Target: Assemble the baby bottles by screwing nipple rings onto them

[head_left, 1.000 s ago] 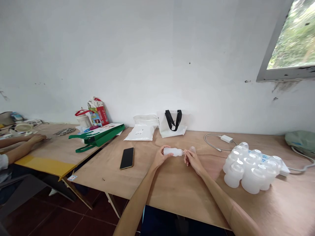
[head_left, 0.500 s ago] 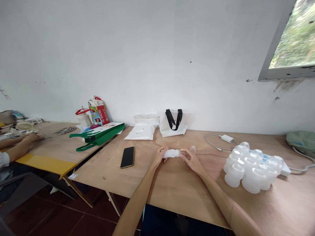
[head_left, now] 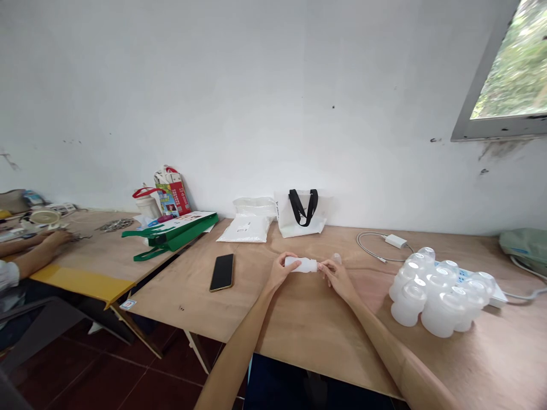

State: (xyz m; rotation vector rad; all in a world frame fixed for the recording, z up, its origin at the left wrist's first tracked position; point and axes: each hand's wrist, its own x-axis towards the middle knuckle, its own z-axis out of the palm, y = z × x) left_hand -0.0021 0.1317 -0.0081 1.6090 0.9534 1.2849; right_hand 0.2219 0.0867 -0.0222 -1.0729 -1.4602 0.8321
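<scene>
A small translucent white plastic bottle [head_left: 302,265] lies sideways between my hands, just above the table. My left hand [head_left: 282,270] is wrapped around its base end, thumb along the near side. At the neck end, the fingertips of my right hand [head_left: 335,273] are pinched together at the bottle's mouth. Whether a small part sits between those fingertips is too small to tell. Right behind my right hand a clear cap [head_left: 337,258] rests on the table, partly hidden by the fingers.
Several capped translucent bottles [head_left: 440,290] stand grouped at right, before a power strip [head_left: 498,296]. A charger cable [head_left: 363,245] lies behind. At left are a phone [head_left: 222,272], a white packet [head_left: 245,228] and a green bag [head_left: 175,233]. A co-worker's hands [head_left: 55,242] are far left.
The bottle has shifted slightly right. My left thumb now lies over its near side, and my right fingers have bunched closer together at the mouth.
</scene>
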